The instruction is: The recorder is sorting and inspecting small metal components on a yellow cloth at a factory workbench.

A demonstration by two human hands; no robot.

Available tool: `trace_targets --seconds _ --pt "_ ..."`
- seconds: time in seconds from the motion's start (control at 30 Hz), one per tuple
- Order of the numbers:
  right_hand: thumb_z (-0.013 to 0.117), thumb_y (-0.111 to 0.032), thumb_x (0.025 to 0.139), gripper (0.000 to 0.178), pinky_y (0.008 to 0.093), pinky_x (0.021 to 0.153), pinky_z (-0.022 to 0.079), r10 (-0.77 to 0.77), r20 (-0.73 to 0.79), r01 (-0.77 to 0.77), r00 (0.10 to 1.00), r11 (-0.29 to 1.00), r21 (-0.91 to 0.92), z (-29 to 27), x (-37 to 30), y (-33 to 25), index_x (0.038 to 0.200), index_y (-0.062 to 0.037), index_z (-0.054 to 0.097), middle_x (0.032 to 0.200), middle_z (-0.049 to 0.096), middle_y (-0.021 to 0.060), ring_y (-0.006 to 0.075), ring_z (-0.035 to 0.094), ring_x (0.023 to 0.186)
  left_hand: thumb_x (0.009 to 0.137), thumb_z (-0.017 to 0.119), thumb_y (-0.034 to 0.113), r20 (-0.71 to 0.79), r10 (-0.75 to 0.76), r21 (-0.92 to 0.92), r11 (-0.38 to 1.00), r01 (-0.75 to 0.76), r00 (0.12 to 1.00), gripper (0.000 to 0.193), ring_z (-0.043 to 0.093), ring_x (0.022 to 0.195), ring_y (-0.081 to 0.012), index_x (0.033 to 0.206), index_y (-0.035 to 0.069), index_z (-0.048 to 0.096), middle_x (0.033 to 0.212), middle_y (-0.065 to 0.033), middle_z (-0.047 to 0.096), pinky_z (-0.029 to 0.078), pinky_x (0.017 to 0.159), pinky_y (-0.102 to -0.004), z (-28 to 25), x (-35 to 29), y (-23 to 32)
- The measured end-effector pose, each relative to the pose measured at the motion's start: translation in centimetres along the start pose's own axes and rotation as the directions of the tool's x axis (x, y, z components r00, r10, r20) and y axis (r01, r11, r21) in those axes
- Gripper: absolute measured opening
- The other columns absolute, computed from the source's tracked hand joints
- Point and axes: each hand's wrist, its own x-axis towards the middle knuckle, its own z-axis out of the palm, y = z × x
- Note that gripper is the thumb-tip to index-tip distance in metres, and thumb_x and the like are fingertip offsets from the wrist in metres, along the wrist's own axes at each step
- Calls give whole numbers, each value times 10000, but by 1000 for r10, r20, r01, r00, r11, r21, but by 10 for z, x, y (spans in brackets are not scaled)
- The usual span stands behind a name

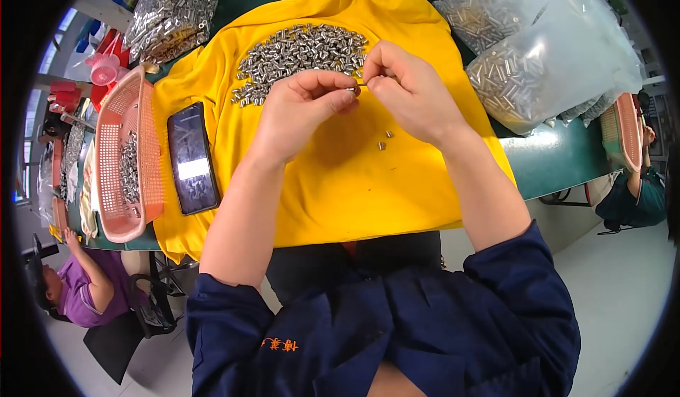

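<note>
Yellow cloth (340,206) lies open before me to its near edge, past two loose metal pieces (382,145); a metal heap (304,53) blocks the far half left of center, phone (191,142) and basket (151,156) the left edge, plastic bags (513,89) the right.

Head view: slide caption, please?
Left hand and right hand meet at a thin rod above yellow cloth, beside piled metal parts.

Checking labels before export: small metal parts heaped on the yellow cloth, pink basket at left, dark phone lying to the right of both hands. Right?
Phone side is wrong: the head view shows the dark phone lying left of both the left hand and the right hand. Rest stands: small metal parts heaped on the yellow cloth, pink basket at left.
</note>
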Motion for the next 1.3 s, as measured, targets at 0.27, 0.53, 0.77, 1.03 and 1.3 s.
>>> trace_targets --seconds 0.27,0.53,0.77,1.03,1.3 --pt "448 -93 704 77 266 477 351 -14 17 15 1000 999 -40 4 -1 0 731 -23 467 567 457 63 136 417 507 768 576 4 -7 -1 -38 999 1 1000 150 587 735 -123 914 -29 580 820 -65 605 476 687 -218 -1 -2 0" --pt "472 -84 707 64 362 509 394 -79 29 84 996 951 -298 7 -5 -8 744 -32 463 595 511 146 298 510 556 763 584 6 -22 37 60 998 -36 999 115 578 722 -105 871 -29 592 798 -55 609 474 679 -208 1 -2 1" --pt "472 -83 713 64 390 517 396 -43 22 48 999 950 -309 13 -6 -3 760 -44 456 604 516 160 328 508 569 736 595 19 -57 89 312 948 -67 994 116 568 694 -76 848 -13 600 764 -31 614 457 641 -191 3 -2 -1" --pt "501 -97 725 68 244 490 368 82 -192 -80 978 997 18 -3 -2 1 751 -35 498 591 492 40 98 442 527 757 577 21 -114 56 289 957 -21 992 173 559 697 -72 927 -13 579 783 -29 608 445 649 -172 -19 2 0" --pt "501 -85 710 68 230 478 348 45 -129 -49 991 999 -21 8 -3 -2 747 -29 487 597 468 17 85 408 525 800 534 26 -57 187 278 946 -164 981 171 534 746 -63 963 2 579 797 -20 578 425 670 -185 -5 0 -1"
